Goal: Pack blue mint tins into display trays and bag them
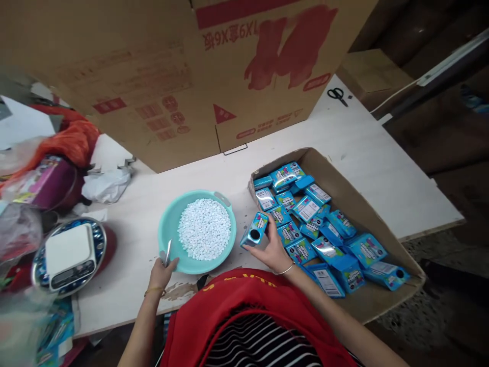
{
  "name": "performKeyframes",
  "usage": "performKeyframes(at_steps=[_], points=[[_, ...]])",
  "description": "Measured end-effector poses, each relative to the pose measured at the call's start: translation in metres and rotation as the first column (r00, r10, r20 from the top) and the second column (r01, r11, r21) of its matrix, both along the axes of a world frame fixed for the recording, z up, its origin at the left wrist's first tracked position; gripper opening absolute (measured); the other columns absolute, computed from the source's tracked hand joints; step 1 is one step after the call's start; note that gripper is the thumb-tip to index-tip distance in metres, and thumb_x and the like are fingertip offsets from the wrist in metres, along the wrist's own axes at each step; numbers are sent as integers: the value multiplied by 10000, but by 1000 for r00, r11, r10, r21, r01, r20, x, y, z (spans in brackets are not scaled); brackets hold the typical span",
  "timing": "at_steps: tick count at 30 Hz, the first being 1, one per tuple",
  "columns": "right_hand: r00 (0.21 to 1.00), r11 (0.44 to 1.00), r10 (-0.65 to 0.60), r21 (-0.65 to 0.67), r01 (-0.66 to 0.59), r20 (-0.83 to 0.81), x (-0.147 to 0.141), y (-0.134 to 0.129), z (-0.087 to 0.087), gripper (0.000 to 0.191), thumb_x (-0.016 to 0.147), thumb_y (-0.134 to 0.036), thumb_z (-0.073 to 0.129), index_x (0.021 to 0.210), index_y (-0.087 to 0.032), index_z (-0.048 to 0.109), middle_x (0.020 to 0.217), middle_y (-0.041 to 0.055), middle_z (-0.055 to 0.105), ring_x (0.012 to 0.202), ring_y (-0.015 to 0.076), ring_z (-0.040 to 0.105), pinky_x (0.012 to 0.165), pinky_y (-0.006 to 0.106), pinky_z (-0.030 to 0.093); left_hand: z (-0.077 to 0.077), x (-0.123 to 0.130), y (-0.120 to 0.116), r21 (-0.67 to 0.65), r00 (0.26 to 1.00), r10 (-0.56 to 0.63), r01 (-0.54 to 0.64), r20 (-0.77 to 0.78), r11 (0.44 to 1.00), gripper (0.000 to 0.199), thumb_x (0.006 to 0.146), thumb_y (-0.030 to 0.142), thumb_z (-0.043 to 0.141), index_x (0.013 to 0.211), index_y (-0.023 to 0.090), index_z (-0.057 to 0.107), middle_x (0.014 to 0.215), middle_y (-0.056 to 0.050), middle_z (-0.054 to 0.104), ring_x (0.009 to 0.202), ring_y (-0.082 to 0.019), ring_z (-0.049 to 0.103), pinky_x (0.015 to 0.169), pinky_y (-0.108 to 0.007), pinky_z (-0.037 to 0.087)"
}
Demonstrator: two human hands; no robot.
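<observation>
My left hand [162, 272] is closed on a small metal tool [168, 252] at the left rim of a turquoise basin [168, 218]. White pellets [205, 229] are heaped inside the basin. Between the basin and a cardboard tray, my right hand [272, 248] grips a blue tin [255, 229] by its sides, with a dark round spot on the end facing me. The cardboard tray [385, 229] on the right holds several similar blue tins [305, 208], lying at mixed angles.
A large cardboard box [137, 102] stands behind the basin on the white table [141, 204]. A scale [71, 255] rests on a round container at the left, near plastic bags [107, 184] and orange netting [74, 142]. Black scissors [337, 96] lie at the back right.
</observation>
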State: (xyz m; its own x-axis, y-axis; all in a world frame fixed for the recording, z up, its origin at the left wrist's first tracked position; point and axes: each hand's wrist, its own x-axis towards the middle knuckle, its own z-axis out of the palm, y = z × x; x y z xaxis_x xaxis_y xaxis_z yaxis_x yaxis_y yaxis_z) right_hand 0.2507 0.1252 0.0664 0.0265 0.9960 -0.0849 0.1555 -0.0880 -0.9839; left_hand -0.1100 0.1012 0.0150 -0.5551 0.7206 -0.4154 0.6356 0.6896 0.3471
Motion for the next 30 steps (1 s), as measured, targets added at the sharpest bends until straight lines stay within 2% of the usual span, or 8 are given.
performKeyframes(at_steps=[2,5,7,9,11,13,21,30], points=[[957,981,-5,-186,-51,-292,-7,-1,-7,939,623,-450,761,1396,-245,270,1360,112,477,1207,272,502,1009,444,426,7,-6,-2,-101,996,-81,78,-31,992,420,579,551,681,725,195,514,560,-19,564,612,-264,593,559,-324,423],[774,897,-135,-408,-170,-619,-19,-1,-14,716,667,-538,685,1276,-241,453,1205,89,619,1121,294,576,937,477,473,22,-8,-2,-164,956,-275,256,-103,953,431,737,502,572,1002,166,516,782,-82,645,758,-285,632,642,-337,444],[699,852,-225,-486,-197,-679,-28,1,-18,597,654,-505,694,1157,-217,552,1134,84,662,1077,301,605,916,474,483,32,-5,-1,-134,900,-433,423,-53,896,361,820,362,490,1126,172,474,934,-92,642,848,-247,632,719,-320,451],[684,826,-263,-525,-205,-680,-38,5,-25,505,620,-426,717,1055,-196,606,1067,75,690,1009,291,637,899,457,492,40,1,1,-155,812,-584,578,11,801,315,840,260,454,1147,204,501,998,-78,619,881,-217,618,759,-302,442],[693,813,-273,-545,-204,-667,-46,11,-34,450,594,-375,709,991,-183,621,980,62,711,912,276,665,856,442,511,43,8,5,-243,738,-674,655,6,715,319,852,240,454,1161,255,534,1013,-65,597,878,-210,607,746,-295,432],[722,817,-271,-549,-177,-636,-52,19,-44,433,558,-344,710,951,-188,612,884,32,716,808,255,674,776,417,536,41,12,11,-322,705,-708,663,-37,676,313,857,229,467,1154,285,552,1000,-61,585,873,-211,603,717,-288,424],[827,830,-209,-542,-133,-522,-60,36,-60,482,542,-399,799,911,-219,547,822,-20,696,735,204,660,692,366,555,-5,19,35,-262,693,-720,691,-25,674,222,850,138,453,1028,193,574,1048,-101,591,941,-228,593,777,-314,433],[848,815,-109,-535,-223,-519,-56,35,-53,482,564,-419,815,921,-215,564,875,-7,694,778,205,656,721,374,558,-64,74,67,-8,656,-748,752,98,659,335,799,60,432,1083,188,557,1132,-104,597,1045,-234,562,884,-336,432]])
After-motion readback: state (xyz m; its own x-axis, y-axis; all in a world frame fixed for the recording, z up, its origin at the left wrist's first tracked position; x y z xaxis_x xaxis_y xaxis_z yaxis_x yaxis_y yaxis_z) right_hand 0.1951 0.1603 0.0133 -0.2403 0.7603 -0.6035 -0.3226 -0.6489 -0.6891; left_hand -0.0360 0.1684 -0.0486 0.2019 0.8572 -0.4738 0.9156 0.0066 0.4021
